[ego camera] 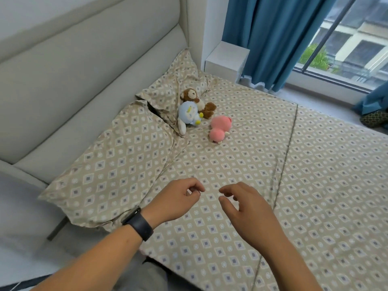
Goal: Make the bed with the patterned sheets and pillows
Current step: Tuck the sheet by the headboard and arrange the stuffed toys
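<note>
Low in the frame, the left hand (178,199), black wristband (139,226) on its wrist, and the right hand (247,211) hover over the patterned sheet (241,164), fingers loosely curled, holding nothing; two matching pillows (117,162) lie left against the headboard (84,80), three plush toys (201,114) beyond

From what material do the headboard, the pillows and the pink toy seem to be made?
Headboard: padded upholstery, probably matte fabric or faux leather; soft seams show.
Pillows: thin woven cloth, likely cotton; it creases and carries a printed diamond pattern.
Pink toy: plush, judged by its fuzzy, rounded surface.
</note>
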The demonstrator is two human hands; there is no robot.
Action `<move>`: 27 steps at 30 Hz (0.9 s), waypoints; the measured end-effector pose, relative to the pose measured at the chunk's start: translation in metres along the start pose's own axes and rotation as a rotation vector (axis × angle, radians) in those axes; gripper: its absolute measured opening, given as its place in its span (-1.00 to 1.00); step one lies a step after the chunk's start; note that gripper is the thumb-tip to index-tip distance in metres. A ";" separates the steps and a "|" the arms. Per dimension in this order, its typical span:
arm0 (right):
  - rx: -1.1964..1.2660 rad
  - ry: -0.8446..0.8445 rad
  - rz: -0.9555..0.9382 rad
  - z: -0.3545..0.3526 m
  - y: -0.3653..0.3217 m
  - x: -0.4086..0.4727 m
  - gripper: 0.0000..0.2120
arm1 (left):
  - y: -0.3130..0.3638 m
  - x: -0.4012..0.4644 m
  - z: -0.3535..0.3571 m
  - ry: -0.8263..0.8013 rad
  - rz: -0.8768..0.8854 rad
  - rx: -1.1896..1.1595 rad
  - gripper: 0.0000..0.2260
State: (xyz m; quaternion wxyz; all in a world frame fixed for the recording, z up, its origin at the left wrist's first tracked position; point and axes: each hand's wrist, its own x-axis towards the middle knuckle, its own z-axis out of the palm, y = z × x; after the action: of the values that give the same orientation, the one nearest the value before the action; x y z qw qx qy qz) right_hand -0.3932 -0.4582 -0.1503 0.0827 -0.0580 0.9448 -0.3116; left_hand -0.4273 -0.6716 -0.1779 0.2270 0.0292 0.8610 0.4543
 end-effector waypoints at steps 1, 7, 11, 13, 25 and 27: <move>0.004 -0.002 0.015 0.013 -0.011 0.011 -0.76 | -0.013 0.009 -0.015 -0.020 -0.009 0.015 -0.84; 0.006 -0.112 0.116 0.070 -0.048 0.068 -0.79 | -0.073 0.067 -0.077 -0.085 -0.069 0.051 -0.86; 0.022 -0.161 0.207 0.089 -0.035 0.109 -0.83 | -0.103 0.111 -0.073 -0.124 -0.163 0.027 -0.86; 0.032 -0.179 0.270 0.101 -0.018 0.136 -0.86 | -0.130 0.136 -0.067 -0.142 -0.227 0.070 -0.79; -0.336 -0.168 0.442 0.239 0.157 0.395 -0.67 | -0.309 0.426 -0.011 -0.266 -0.244 0.664 0.02; -0.351 -0.114 0.470 0.262 0.184 0.448 -0.58 | -0.330 0.482 0.005 -0.266 -0.199 0.767 0.10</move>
State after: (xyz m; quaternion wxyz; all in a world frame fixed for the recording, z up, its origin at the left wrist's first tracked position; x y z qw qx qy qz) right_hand -0.7922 -0.5348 -0.5218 0.1943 0.1318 0.9656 -0.1122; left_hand -0.8055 -0.7371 -0.6183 0.3518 0.0865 0.9295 0.0688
